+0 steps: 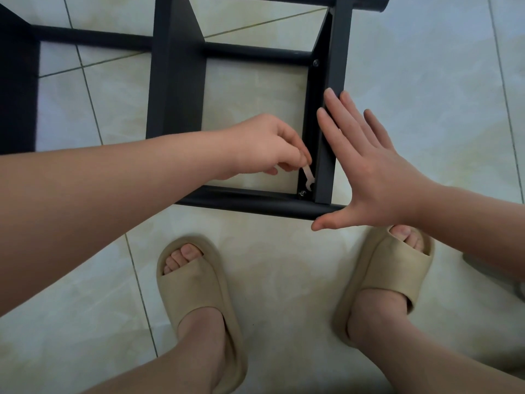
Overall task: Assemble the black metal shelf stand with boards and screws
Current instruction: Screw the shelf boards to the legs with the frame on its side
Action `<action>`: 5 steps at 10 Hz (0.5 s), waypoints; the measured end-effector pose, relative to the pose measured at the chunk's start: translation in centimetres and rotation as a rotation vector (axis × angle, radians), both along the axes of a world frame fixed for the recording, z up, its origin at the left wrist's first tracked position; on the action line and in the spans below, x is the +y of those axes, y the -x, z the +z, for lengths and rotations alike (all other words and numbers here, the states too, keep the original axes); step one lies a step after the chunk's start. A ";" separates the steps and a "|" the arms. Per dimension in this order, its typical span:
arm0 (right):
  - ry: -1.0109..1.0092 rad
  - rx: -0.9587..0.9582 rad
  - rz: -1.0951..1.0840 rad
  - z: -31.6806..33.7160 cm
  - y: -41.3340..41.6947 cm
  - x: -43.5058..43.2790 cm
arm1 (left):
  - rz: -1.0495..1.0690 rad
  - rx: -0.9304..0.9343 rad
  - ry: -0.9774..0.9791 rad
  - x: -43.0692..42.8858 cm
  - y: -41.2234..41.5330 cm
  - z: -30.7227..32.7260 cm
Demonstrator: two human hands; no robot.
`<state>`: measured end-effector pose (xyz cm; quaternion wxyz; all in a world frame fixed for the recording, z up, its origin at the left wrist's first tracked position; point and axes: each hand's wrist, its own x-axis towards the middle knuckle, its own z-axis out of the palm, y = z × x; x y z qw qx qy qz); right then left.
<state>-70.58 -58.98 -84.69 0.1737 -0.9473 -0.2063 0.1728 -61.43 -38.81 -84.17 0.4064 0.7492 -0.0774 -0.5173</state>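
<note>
The black shelf stand (250, 201) lies on the tiled floor (284, 265), just ahead of the feet. The left hand (267, 146) pinches a small flat wrench (308, 177) at the corner bolt (302, 192). The right hand (369, 172) — fingers straight, gripping nothing — presses the board (338, 52). Seat the wrench fully, turn in short arcs (room looks tight), brace with that 1 flat palm.
</note>
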 end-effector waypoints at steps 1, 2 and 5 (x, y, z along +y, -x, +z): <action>-0.001 -0.004 -0.001 0.0 0.0 0.0 | 0.114 0.204 -0.022 -0.2 0.5 -0.3; 0.000 -0.003 -0.002 -0.1 0.0 0.0 | 0.215 0.316 -0.019 -0.4 0.8 -0.5; -0.004 -0.001 -0.004 -0.1 0.0 0.1 | 0.278 0.283 -0.099 -0.7 0.7 -0.4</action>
